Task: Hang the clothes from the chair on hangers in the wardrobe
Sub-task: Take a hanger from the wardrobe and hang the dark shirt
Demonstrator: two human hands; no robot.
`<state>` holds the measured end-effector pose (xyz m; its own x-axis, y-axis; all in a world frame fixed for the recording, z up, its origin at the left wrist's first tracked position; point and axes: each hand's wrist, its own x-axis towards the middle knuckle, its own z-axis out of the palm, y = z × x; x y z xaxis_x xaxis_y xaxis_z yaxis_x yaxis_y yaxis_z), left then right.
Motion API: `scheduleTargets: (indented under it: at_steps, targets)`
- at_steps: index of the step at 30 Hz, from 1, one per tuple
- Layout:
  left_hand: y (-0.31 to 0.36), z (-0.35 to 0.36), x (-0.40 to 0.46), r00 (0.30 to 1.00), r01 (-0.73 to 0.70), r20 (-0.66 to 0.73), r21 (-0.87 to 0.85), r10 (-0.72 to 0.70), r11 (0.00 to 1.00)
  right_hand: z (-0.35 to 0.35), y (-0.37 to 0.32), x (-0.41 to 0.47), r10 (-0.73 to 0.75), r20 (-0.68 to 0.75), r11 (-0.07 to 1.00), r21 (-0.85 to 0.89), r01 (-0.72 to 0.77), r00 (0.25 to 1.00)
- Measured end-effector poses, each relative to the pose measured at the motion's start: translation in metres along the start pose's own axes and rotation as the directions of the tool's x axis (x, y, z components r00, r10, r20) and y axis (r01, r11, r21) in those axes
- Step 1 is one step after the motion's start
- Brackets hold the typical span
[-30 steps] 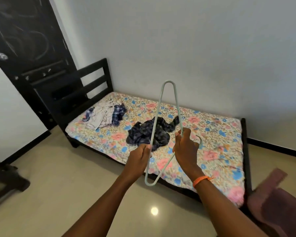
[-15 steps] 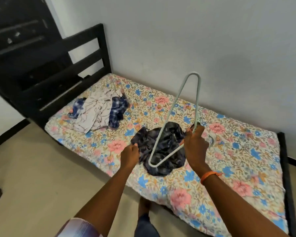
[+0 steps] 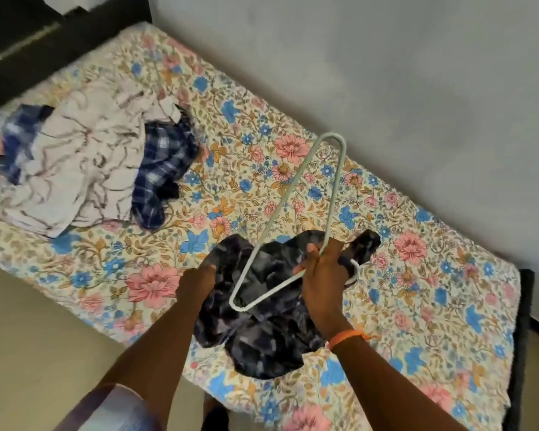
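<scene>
While right hand (image 3: 322, 276) grips hanger (image 3: 296, 194), left hand (image 3: 199, 279) touches shirt (image 3: 262, 334).

A floral-sheeted bed (image 3: 262, 169) carries a dark garment (image 3: 271, 331) and a clothes pile (image 3: 84, 169).

— What can we not make out around the dark garment (image 3: 262, 325)?

— We lose the fingertips of the left hand (image 3: 196, 283) at its near-left edge, so we cannot tell whether they pinch the cloth or only press it. The right hand (image 3: 322, 278) covers the neck of the hanger (image 3: 288, 194), and its hook shows only as a pale loop past the knuckles.

— And farther from the garment?

— The white patterned cloth (image 3: 84, 169) hides most of the blue plaid one (image 3: 164, 169); we cannot tell what garments they are. The bed (image 3: 433, 306) is cut by the left and bottom edges, the whole view is softly blurred, and something dark below the garment is unreadable.
</scene>
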<state>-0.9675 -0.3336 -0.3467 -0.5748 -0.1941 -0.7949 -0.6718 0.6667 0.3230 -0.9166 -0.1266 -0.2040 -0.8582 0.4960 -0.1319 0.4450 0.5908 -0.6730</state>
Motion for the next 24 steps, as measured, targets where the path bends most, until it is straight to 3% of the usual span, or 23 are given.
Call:
scheduleTargets:
  at_steps: [3,5,8,11,17,24]
  targets:
    - [-0.012,0.024,0.031,0.992,0.114,0.059,0.001,-0.113,0.994,0.011,0.027,0.008,0.046,0.003,0.999,0.020,-0.046,0.999]
    - [-0.013,0.031,0.033,0.993,0.116,0.024,-0.041,-0.115,0.992,0.011,0.037,0.009,0.058,0.006,0.998,0.011,-0.058,0.998]
    - [0.007,0.029,0.010,0.983,-0.019,-0.186,-0.131,-0.006,0.991,-0.002,0.042,0.013,0.083,-0.001,0.996,0.045,-0.083,0.997]
    - [0.047,0.015,-0.030,0.922,-0.269,-0.334,-0.187,0.196,0.945,-0.030,0.034,0.024,0.083,-0.045,0.992,0.103,-0.078,0.996]
    - [0.137,-0.040,-0.149,0.678,-0.700,-0.398,-0.094,0.617,0.708,-0.138,-0.022,0.038,-0.007,-0.219,0.922,0.376,0.091,0.976]
    - [0.206,-0.078,-0.342,0.387,-0.895,-0.400,0.056,0.831,0.443,-0.305,-0.067,0.028,-0.103,-0.447,0.762,0.539,0.360,0.889]
